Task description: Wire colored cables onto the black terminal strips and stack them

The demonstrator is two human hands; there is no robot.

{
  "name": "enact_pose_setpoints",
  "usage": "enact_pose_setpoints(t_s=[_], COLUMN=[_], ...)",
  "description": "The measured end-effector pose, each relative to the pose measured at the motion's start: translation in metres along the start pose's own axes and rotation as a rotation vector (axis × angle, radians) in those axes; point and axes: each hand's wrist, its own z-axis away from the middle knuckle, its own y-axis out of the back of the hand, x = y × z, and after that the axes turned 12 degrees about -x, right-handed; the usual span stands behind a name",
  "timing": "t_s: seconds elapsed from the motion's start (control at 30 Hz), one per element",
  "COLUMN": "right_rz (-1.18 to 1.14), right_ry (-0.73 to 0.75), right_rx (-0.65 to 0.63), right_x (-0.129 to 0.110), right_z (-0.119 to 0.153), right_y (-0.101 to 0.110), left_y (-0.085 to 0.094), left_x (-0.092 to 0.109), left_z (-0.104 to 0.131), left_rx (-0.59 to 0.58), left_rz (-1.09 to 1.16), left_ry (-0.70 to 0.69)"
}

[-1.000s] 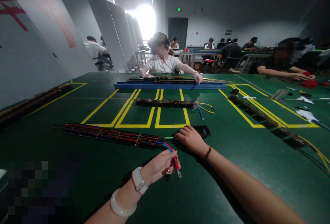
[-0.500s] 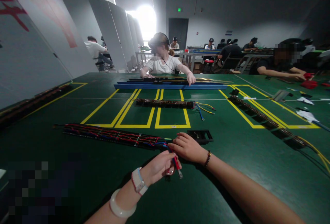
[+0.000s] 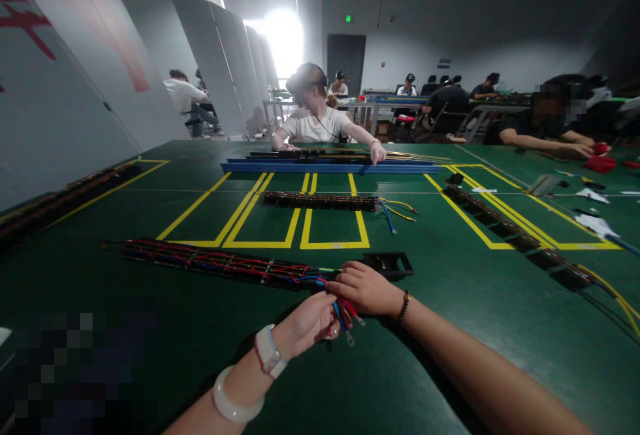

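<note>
My left hand (image 3: 311,320) is closed around red and blue wires (image 3: 343,318), whose ring terminals poke out below the fingers. Lying over the same bundle, my right hand (image 3: 367,289) bends its fingers on the wires where they leave a long black wiring strip (image 3: 215,264). Red and blue strands run along that strip, which lies to the left of both hands. A green-yellow sleeved wire (image 3: 327,270) passes toward the right fingers. Just beyond the right hand is a black rectangular frame (image 3: 400,264). The fingertips partly hide the bundle.
A shorter strip (image 3: 320,201) with yellow and blue leads lies ahead, inside yellow tape outlines. Farther back, a co-worker (image 3: 320,115) reaches over a blue rail (image 3: 320,167). More strips lie at the right (image 3: 520,235) and left (image 3: 65,198).
The wire ends in my left hand have fanned apart: blue now shows below the red, with two terminals visible. Both hands stay in nearly the same place. The co-worker's hand shifted slightly right.
</note>
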Motion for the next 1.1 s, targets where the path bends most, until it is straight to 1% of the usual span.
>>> enact_pose_setpoints(t_s=[0.1, 0.33, 0.63, 0.8, 1.1], right_rz=[-0.006, -0.024, -0.041, -0.046, -0.061], right_ry=[0.004, 0.025, 0.012, 0.007, -0.006], right_rx=[-0.014, -0.051, -0.048, -0.046, -0.023], right_x=[0.000, 0.002, 0.002, 0.001, 0.001], right_z=[0.000, 0.001, 0.001, 0.001, 0.001], right_y=[0.001, 0.002, 0.000, 0.000, -0.001], left_y=[-0.002, -0.003, 0.003, 0.008, 0.004], left_x=[0.002, 0.004, -0.001, -0.005, -0.002], left_z=[0.002, 0.004, 0.000, -0.004, -0.001], left_rx=[0.003, 0.018, -0.005, -0.019, -0.008], left_rz=[-0.004, -0.013, 0.010, 0.014, 0.004], left_ry=[0.000, 0.048, 0.054, 0.027, 0.033])
